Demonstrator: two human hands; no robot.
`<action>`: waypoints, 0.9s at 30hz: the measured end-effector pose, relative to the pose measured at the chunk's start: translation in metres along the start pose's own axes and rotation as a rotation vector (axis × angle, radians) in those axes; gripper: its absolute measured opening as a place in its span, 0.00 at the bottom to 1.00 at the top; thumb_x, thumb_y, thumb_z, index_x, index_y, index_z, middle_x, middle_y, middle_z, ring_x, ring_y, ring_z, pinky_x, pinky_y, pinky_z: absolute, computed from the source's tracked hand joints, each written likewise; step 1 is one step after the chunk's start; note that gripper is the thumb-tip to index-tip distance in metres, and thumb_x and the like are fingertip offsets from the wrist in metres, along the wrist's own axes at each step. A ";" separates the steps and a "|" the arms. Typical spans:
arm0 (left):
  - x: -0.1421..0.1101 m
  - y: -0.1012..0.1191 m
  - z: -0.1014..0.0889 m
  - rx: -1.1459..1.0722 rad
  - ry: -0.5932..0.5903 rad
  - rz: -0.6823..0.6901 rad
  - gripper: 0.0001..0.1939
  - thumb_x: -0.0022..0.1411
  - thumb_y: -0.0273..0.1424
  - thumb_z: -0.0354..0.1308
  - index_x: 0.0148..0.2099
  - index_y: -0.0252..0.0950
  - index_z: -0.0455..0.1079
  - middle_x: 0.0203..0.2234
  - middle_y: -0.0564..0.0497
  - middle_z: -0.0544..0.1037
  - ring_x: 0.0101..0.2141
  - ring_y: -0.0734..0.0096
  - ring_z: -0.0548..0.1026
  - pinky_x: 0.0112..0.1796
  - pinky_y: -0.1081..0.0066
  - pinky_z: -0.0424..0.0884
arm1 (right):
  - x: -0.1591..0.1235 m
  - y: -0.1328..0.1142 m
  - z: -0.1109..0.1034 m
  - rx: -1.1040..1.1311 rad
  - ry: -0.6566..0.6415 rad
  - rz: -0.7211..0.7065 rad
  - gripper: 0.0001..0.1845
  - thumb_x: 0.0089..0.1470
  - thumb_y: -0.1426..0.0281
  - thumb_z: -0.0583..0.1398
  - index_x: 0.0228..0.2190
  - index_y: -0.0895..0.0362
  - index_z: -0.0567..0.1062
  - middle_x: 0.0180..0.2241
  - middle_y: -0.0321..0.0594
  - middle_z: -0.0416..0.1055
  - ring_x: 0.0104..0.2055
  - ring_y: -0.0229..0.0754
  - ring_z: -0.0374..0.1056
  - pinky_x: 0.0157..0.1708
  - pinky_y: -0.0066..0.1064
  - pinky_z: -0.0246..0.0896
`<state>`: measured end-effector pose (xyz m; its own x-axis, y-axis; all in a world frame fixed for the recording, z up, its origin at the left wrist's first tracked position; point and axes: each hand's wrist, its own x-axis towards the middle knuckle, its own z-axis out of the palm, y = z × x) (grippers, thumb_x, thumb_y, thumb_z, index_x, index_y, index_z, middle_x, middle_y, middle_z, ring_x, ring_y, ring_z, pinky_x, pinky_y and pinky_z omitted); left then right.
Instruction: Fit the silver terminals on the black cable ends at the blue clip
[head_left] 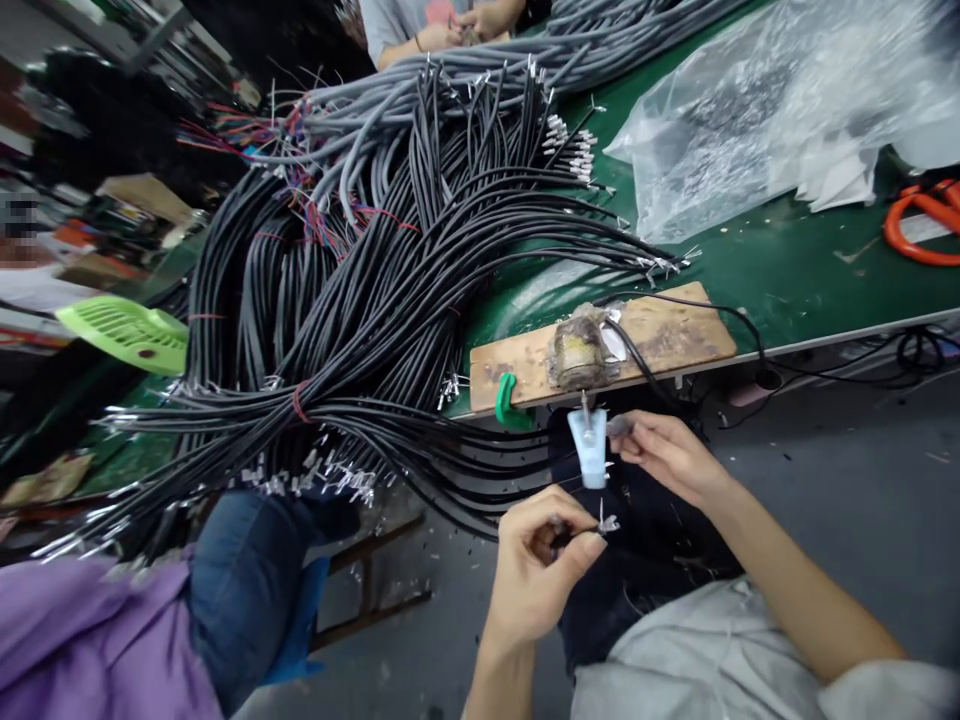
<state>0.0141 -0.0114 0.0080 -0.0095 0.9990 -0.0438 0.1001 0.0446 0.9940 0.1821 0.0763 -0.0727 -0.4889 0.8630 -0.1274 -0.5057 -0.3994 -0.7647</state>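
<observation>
My left hand is closed on a black cable, pinching it between thumb and fingers. The cable's stripped silvery end sticks out past the fingertips to the right. My right hand is closed in a pinch beside a light blue clip-like piece. A small dark grey bit shows at its fingertips, too unclear to name. The blue piece hangs from the shaft of a small worn motor, just above my left hand. That motor sits on a wooden board at the table's edge.
Bundles of black cables and grey cables cover the green table. A green clamp grips the board. Clear plastic bags and orange-handled scissors lie right. Another person's hands are across the table; someone in purple sits left.
</observation>
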 end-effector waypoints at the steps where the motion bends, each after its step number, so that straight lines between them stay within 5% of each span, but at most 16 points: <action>1: -0.001 -0.001 -0.002 0.001 -0.038 -0.022 0.11 0.58 0.35 0.63 0.30 0.33 0.77 0.24 0.48 0.72 0.27 0.70 0.69 0.28 0.73 0.63 | -0.005 -0.003 0.000 -0.112 0.034 -0.044 0.14 0.53 0.59 0.64 0.33 0.58 0.78 0.28 0.39 0.71 0.28 0.36 0.62 0.29 0.29 0.58; 7: -0.006 -0.011 -0.003 0.120 -0.053 -0.178 0.13 0.61 0.35 0.61 0.29 0.31 0.78 0.25 0.48 0.70 0.26 0.73 0.67 0.24 0.76 0.62 | -0.026 -0.022 0.039 -0.760 -0.181 -0.435 0.04 0.55 0.70 0.63 0.30 0.57 0.77 0.28 0.41 0.72 0.33 0.42 0.63 0.36 0.36 0.59; 11: -0.015 -0.017 0.005 0.129 0.104 -0.237 0.10 0.58 0.34 0.63 0.37 0.32 0.77 0.23 0.53 0.68 0.22 0.77 0.65 0.22 0.78 0.63 | -0.030 -0.014 0.058 -0.856 0.001 -0.553 0.10 0.57 0.75 0.59 0.24 0.57 0.72 0.23 0.38 0.66 0.30 0.41 0.59 0.31 0.34 0.56; 13: -0.019 -0.019 0.011 0.083 0.185 -0.256 0.11 0.57 0.35 0.64 0.38 0.32 0.74 0.21 0.55 0.69 0.20 0.79 0.65 0.21 0.79 0.64 | -0.032 -0.002 0.062 -0.762 0.121 -0.516 0.12 0.55 0.74 0.60 0.21 0.56 0.69 0.22 0.37 0.63 0.30 0.41 0.58 0.31 0.33 0.55; 16: -0.019 -0.020 0.018 0.032 0.250 -0.219 0.10 0.57 0.35 0.64 0.33 0.33 0.71 0.18 0.57 0.68 0.17 0.80 0.67 0.19 0.80 0.64 | -0.033 0.017 0.065 -0.309 0.194 -0.314 0.11 0.55 0.66 0.62 0.24 0.56 0.70 0.23 0.35 0.62 0.27 0.38 0.59 0.26 0.30 0.57; 20: -0.015 -0.020 0.019 0.030 0.245 -0.154 0.12 0.59 0.37 0.62 0.32 0.32 0.71 0.17 0.57 0.68 0.15 0.79 0.68 0.18 0.79 0.64 | -0.031 0.029 0.069 0.335 0.000 0.104 0.15 0.51 0.58 0.64 0.29 0.57 0.71 0.21 0.32 0.64 0.17 0.34 0.59 0.15 0.26 0.58; 23: -0.014 -0.018 0.014 0.074 0.157 -0.107 0.15 0.62 0.38 0.59 0.29 0.31 0.72 0.15 0.56 0.66 0.13 0.80 0.65 0.16 0.79 0.61 | -0.029 0.028 0.066 0.416 -0.108 0.179 0.16 0.49 0.59 0.67 0.28 0.59 0.72 0.21 0.32 0.64 0.19 0.34 0.61 0.16 0.26 0.61; 27: -0.013 -0.011 0.006 0.025 0.044 -0.170 0.22 0.63 0.42 0.55 0.24 0.31 0.69 0.14 0.56 0.65 0.09 0.84 0.61 0.12 0.80 0.52 | -0.030 0.018 0.055 0.158 -0.061 0.027 0.14 0.54 0.60 0.63 0.30 0.59 0.74 0.24 0.34 0.63 0.25 0.33 0.60 0.26 0.26 0.61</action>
<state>0.0192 -0.0250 -0.0027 -0.0719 0.9759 -0.2062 0.1179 0.2136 0.9698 0.1486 0.0258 -0.0482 -0.5440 0.8326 -0.1044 -0.5949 -0.4704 -0.6518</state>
